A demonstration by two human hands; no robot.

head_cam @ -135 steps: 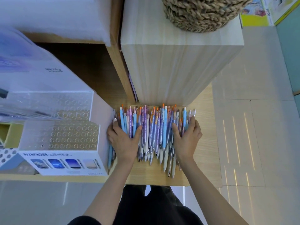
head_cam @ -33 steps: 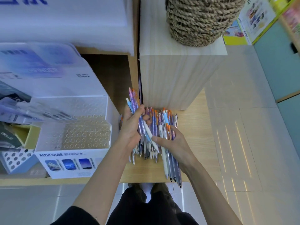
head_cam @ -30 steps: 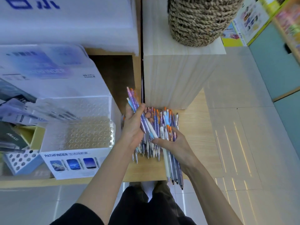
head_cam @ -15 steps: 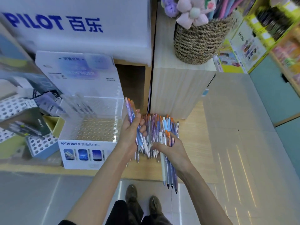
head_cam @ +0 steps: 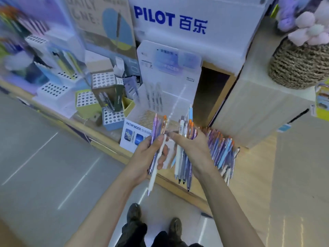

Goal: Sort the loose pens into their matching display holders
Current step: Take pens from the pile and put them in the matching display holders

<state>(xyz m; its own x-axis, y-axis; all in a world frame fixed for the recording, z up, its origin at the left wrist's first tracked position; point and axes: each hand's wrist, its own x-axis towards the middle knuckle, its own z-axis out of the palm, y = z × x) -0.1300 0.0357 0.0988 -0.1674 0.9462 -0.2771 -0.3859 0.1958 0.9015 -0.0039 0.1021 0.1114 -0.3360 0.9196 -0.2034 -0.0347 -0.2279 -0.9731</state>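
Observation:
My left hand (head_cam: 151, 154) grips a small bunch of purple and white pens (head_cam: 156, 139), held upright in front of the clear Pathfinder display holder (head_cam: 160, 97). My right hand (head_cam: 192, 148) grips a bigger bunch of white, purple and blue pens (head_cam: 185, 163), with its fingertips reaching toward the left bunch. The loose pile of pens (head_cam: 222, 150) lies on the wooden shelf (head_cam: 249, 157) just right of my right hand. The holder's perforated tray is partly hidden behind the pens.
Other display holders with hole grids (head_cam: 106, 97) crowd the shelf to the left. A white Pilot sign (head_cam: 178, 20) stands behind. A wooden block (head_cam: 258, 107) carrying a woven basket (head_cam: 299, 66) rises on the right. My shoes (head_cam: 135, 220) stand on the grey floor below.
Both hands have lifted off the pile, each with a bunch of pens, and moved left toward the Pathfinder holder. The view has tilted up and swung, showing more shelf at left.

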